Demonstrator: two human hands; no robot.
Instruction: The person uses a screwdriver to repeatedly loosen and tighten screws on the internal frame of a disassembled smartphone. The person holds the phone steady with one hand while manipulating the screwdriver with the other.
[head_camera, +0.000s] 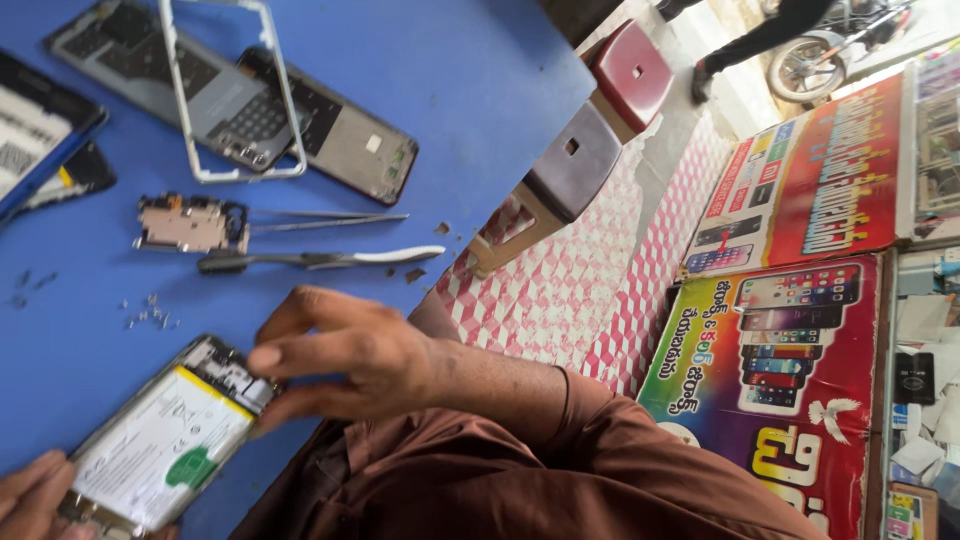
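Opened smartphone with white battery and green pull tab exposed (165, 440) lies at the near edge of the blue worktop (450, 90), tilted diagonally. Left hand (30, 495) steadies its lower end, fingers closed against the frame. Right hand (345, 360) sits at the phone's upper end, fingertips pinched together and touching the board area near the top corner; whether anything small is held in that grip cannot be told.

Surroundings on the worktop: a scatter of tiny silver screws (145, 315) just beyond the phone. Further off, a small beige circuit board module (190, 223), with thin metal tweezers (325, 220) beside it and a black-and-white handled tool (320, 260) lying between the module and the right hand. Well apart, a silver phone mid-frame (230, 95) rests over a grey phone back housing (150, 65), and a second dark housing (350, 145) lies next to them. Past the worktop edge, two plastic stools, maroon and grey (600, 120), stand on the patterned floor.
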